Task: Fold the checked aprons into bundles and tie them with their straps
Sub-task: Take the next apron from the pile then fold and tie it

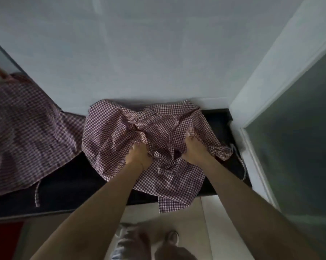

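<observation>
- Looking down from head height at a dark bench (68,186) set against a pale wall (158,53), with a frosted glass panel (299,147) on the right side.
- Spread loosely over the left end of the bench, a second checked apron (26,132), blurred, with one strap (37,194) dangling over the front edge.
- Crumpled across the middle and right of the bench, the checked apron in hand (111,132), not yet folded; its lower corner hanging off the front edge, a thin strap (241,160) trailing at the far right.
- Reaching in from below, two bare forearms, both hands buried in the rumpled cloth near its centre.
- Left hand (137,156) knuckles up, fingers curled down into a gather of fabric and clamped on it.
- Right hand (194,149) likewise closed on a fold of cloth, fingertips hidden under the checks.
- Judged as an early step: sorting and flattening before any fold.
- To do it well: pulling the two grips apart to draw the cloth flat, finding both straps first and laying them clear to the sides so none gets trapped inside the bundle, then folding edges square on the bench top.
- Likely snag: the overhanging corner dragging the whole piece toward the floor.
- No boxes, baskets or other containers visible; nothing held in anything.
- At the bottom edge, pale floor and a blurred shoe (172,235).
</observation>
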